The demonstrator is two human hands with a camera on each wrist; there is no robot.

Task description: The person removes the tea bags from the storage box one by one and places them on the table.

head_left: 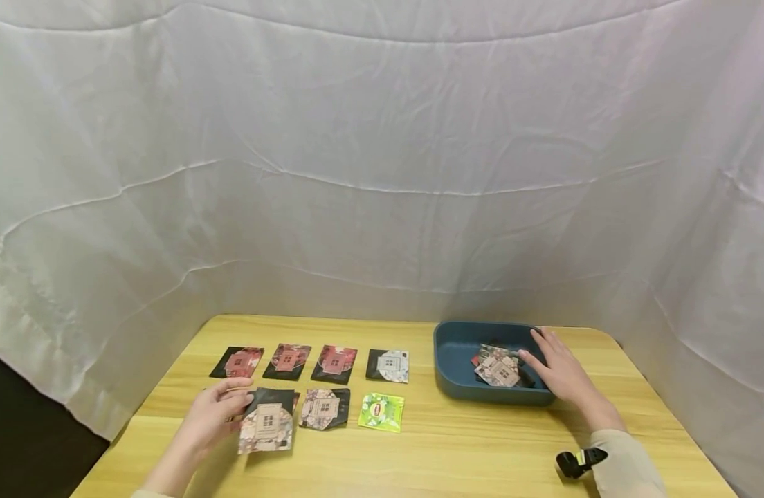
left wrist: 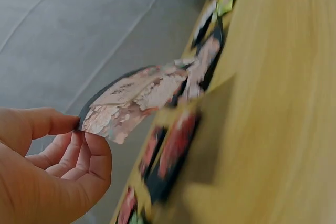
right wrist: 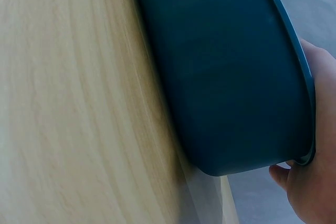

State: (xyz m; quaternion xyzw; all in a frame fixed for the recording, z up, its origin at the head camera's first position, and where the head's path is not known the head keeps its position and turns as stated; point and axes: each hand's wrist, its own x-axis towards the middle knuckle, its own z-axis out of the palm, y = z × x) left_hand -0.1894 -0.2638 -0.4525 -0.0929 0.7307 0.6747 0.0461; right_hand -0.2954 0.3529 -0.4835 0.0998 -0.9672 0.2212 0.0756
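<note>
My left hand (head_left: 216,408) pinches a tea sachet (head_left: 267,422) with a dark top and floral print between thumb and fingers. In the left wrist view the sachet (left wrist: 131,98) is bent and raised off the table, over a red and black sachet (left wrist: 178,142). My right hand (head_left: 562,370) grips the right end of a dark blue bin (head_left: 447,387), thumb over the rim and other fingers along the outside. Inside the bin lie several sachets (head_left: 499,366), a floral one on top. In the right wrist view the bin's side wall (right wrist: 220,77) hides its contents.
Behind, three red and black sachets (head_left: 335,363) and a white and black one (head_left: 388,365) form a row. In front lie a floral sachet (head_left: 324,408) and a green one (head_left: 382,412). A pale curtain (head_left: 382,228) surrounds the wooden table (head_left: 432,449).
</note>
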